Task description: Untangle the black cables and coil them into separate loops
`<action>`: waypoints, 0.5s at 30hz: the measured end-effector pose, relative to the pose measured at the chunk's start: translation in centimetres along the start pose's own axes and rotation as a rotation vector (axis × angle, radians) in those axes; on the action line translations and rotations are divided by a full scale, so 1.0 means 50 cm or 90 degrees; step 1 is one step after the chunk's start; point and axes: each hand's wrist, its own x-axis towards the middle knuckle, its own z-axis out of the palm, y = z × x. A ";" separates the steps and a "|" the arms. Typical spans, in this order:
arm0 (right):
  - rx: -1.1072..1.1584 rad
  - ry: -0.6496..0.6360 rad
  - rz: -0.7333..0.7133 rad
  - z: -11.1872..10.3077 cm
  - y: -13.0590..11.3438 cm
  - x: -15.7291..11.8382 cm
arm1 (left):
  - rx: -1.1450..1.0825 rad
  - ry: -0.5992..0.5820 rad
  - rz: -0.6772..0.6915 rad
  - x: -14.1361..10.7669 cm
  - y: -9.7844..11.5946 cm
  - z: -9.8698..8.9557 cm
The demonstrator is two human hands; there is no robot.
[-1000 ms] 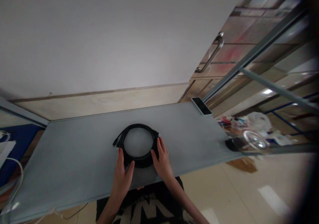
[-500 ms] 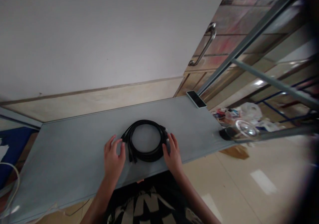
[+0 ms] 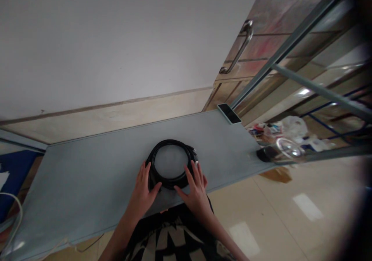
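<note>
Black shirt [image 3: 171, 217], big pale lettering [image 3: 181, 236] across front; forearms [image 3: 125, 224] bare.

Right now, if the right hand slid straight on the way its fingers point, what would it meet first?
Most likely the round coil of black cable: the right hand is right at the coil's near right side. They seem to touch, though depth makes contact hard to confirm.

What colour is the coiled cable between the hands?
The coiled cable is black, seen best in the head view, the only one here.
</note>
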 end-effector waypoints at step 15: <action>0.014 -0.125 -0.068 0.010 -0.024 0.021 | 0.053 0.162 -0.041 0.004 -0.079 -0.038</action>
